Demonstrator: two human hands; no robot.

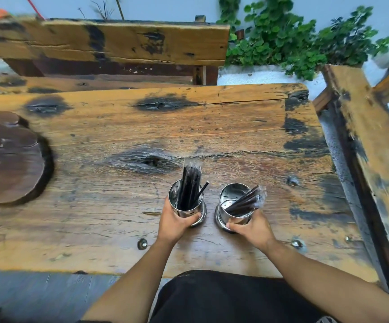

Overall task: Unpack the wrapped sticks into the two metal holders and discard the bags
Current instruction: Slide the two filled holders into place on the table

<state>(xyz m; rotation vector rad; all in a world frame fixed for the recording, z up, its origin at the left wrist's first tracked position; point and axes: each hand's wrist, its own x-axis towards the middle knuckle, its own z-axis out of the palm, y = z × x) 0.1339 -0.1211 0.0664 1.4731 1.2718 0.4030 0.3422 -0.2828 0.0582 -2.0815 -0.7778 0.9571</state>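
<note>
Two shiny metal holders stand side by side on the wooden table [119, 127], near its front edge. My left hand [174, 221] grips the left holder [174, 201], which carries an upright bundle of black sticks in a clear bag [190, 183] and one loose stick leaning right. My right hand [251, 228] grips the right holder [232, 194]. A second bagged bundle of black sticks [247, 201] lies slanted in it, its top poking over the right rim.
A dark round wooden slab [7, 159] lies at the table's left. A wooden bench [100, 40] stands behind the table, another bench [365, 141] to the right. Green plants [289, 40] grow at the back right. My dark-clothed lap [223, 299] is below the table edge.
</note>
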